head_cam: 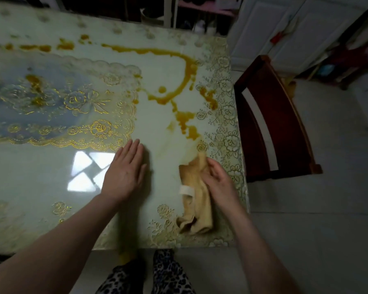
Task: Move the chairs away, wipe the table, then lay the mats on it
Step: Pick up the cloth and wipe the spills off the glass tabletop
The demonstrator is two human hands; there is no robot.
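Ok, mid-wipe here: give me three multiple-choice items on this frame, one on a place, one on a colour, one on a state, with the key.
1. Where does the chair stand?
A. beyond the table's right edge
B. pushed under the near edge
C. on the table

2. What colour is the spill on the table?
A. blue
B. amber-brown
C. white

3. What is the left hand doing?
A. gripping the cloth
B. lying flat on the table
C. holding the chair

Key: 1 A, the chair sits on the floor off the right edge. 2 B, amber trails cross the glossy top. 3 B, its fingers are straight on the surface, while the right hand holds the cloth.
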